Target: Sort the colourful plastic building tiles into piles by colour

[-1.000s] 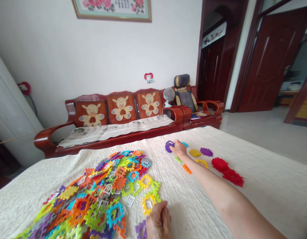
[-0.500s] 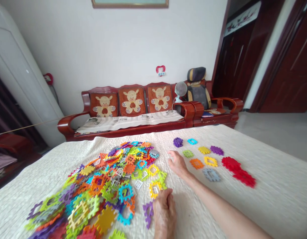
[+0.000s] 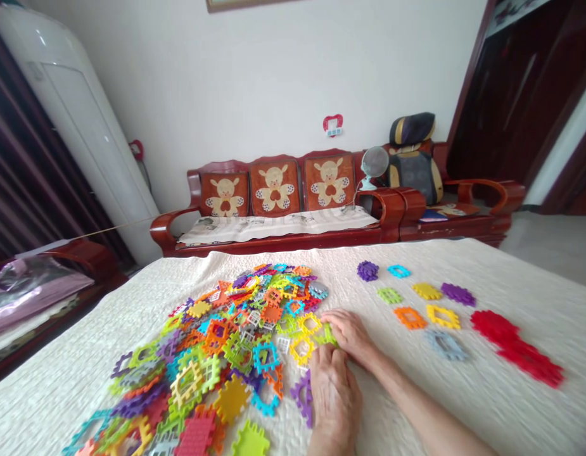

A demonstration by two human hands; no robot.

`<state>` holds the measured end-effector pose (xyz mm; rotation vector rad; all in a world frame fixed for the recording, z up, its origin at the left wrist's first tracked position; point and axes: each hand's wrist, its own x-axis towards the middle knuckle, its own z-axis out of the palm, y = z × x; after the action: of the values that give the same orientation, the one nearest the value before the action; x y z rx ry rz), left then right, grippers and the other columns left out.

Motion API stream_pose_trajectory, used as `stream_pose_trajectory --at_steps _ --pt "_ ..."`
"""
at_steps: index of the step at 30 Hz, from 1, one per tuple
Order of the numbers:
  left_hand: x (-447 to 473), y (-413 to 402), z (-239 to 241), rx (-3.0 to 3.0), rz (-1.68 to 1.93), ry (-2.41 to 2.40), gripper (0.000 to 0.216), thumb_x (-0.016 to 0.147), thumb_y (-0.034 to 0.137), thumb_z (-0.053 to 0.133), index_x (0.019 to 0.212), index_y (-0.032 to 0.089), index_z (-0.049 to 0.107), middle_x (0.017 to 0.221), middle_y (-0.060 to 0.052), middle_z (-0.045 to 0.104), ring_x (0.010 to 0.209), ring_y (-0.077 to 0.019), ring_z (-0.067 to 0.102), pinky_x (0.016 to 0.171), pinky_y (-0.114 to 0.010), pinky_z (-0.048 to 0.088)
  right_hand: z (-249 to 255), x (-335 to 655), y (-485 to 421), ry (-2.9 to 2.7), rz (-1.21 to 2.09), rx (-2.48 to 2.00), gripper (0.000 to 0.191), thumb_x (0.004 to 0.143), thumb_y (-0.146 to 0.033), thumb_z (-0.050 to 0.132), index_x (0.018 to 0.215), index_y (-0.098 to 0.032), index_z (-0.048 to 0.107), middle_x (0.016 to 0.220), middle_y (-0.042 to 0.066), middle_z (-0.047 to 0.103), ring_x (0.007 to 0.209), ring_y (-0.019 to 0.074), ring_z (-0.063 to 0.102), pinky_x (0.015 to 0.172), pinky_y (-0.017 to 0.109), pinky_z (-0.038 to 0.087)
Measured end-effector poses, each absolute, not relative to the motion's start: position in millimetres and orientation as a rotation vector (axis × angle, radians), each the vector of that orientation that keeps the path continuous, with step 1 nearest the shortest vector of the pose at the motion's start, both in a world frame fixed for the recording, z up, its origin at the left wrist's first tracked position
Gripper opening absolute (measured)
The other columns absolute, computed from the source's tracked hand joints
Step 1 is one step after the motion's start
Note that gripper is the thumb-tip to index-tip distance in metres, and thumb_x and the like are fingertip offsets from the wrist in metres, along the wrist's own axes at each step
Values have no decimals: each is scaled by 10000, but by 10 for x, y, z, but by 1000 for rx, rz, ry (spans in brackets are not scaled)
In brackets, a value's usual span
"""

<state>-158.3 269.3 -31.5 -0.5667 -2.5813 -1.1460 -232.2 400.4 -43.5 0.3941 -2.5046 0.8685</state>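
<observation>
My left hand (image 3: pixel 336 389) rests low over the cloth with its fingers curled and pressed together; the hand hides what they hold, if anything. Just above its knuckles, a lime-green toothed plastic piece (image 3: pixel 325 336) lies at the edge of the pile. My right hand (image 3: pixel 348 334) reaches in from the right, its fingers bent down onto that green piece. Left of the hands are a yellow frame piece (image 3: pixel 301 349) and a purple piece (image 3: pixel 301 398), partly covered by my left hand.
A big heap of coloured interlocking pieces (image 3: pixel 216 354) spreads over the left of the cloth-covered table (image 3: pixel 416 411). To the right lie sorted pieces: a purple stack (image 3: pixel 367 271), an orange frame (image 3: pixel 410 318), a grey frame (image 3: pixel 445 345) and red pieces (image 3: pixel 515 345). Behind stands a wooden sofa (image 3: pixel 273 237).
My right hand has come down and left from the bare cloth to the green piece. My left hand has moved slightly toward it, away from the yellow frame. The view has turned left.
</observation>
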Motion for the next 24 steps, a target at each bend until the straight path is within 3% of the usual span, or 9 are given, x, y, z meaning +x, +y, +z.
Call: stream_pose_trajectory --at_steps 10,14,20,24 --pt "-1466 2683 -206 -513 -987 -2643 301 809 44 404 841 216 649 933 -30 643 868 -208 501 818 -355 408 -272 -2286 3926 -2545 1188 504 341 826 -206 398 1007 -186 686 1046 84 714 1001 217 649 932 396 481" --pt "-1438 2655 -245 -506 -990 -2644 304 786 54 435 884 238 655 1012 -14 647 888 -211 509 828 -364 419 -132 -2196 3851 -2588 1389 463 375 856 -245 384 1089 -169 667 1141 98 687 1081 219 629 972 399 473" --pt "-1448 2673 -295 -527 -925 -2610 340 776 71 455 993 218 672 1161 -47 625 1089 -266 483 941 -419 406 -159 -2158 3788 -2571 1374 475 348 824 -222 448 1084 -186 678 1281 105 615 1201 222 560 1059 426 403" --pt "-1443 2678 -288 -528 -909 -2646 357 786 95 457 1041 221 672 1210 -53 610 1120 -287 477 962 -454 404 -176 -2147 3784 -2592 1360 466 354 848 -250 433 1101 -178 670 1314 114 589 1219 223 546 1064 427 401"
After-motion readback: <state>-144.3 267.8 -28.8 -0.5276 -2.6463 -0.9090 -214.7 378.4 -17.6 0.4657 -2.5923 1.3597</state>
